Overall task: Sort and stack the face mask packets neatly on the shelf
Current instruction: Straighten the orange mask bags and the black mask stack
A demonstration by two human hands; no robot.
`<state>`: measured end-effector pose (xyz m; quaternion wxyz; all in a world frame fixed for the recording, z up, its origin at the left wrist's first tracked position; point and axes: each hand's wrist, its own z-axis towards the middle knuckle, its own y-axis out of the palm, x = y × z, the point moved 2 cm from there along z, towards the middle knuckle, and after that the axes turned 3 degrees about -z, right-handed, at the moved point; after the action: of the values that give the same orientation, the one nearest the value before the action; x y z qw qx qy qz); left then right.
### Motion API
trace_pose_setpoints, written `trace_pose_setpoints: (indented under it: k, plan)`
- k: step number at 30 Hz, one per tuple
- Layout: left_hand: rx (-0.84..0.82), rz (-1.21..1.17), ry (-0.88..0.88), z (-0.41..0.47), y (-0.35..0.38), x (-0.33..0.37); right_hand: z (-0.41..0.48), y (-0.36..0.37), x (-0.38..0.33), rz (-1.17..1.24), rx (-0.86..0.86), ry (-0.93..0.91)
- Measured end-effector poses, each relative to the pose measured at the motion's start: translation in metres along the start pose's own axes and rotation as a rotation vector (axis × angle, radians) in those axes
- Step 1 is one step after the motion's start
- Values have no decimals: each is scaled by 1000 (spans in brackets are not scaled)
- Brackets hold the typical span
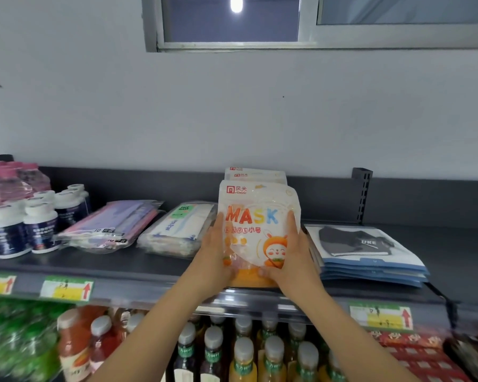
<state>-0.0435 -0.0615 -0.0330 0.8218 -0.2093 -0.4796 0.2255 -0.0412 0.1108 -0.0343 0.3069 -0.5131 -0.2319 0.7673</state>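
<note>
Nearly done, we judge: flat packet piles [370, 260] sit tidy on the dark metal shelf [100, 264], our left hand [217, 252] and right hand [294, 252] gripping the glossy white-and-orange MASK packet [260, 199], not yet settled

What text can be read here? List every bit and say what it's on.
"MASK": rabbit packet
"风米 FENGMI": same packet, top corner
"小号": same packet, below "MASK"
"FACE MASK": white-mask packet
"UKE": black mask
"10": purple packets
Blurred: price tags, bottle labels.
</note>
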Motion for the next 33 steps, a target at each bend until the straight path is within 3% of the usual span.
trace_pose_setpoints:
  k: [6,13,19,24,30,33]
  plan:
    - [-2,-35,7,-20,-4,4,-13,-3,5,-36,-20,-36]
    - [12,104,0,-33,-7,7,-33,-7,2,-109,-17,-123]
    - [-46,537,-75,-55,3,5,-52,1,14,-338,-75,-216]
    - [-99,728,-106,-64,12,-6,-60,1,21,-439,-38,-277]
    - [-77,611,-70,-66,9,-8,-59,-10,14,-341,-51,-271]
    - [-27,501,-59,-64,5,-2,-49,-39,15,-290,71,-223]
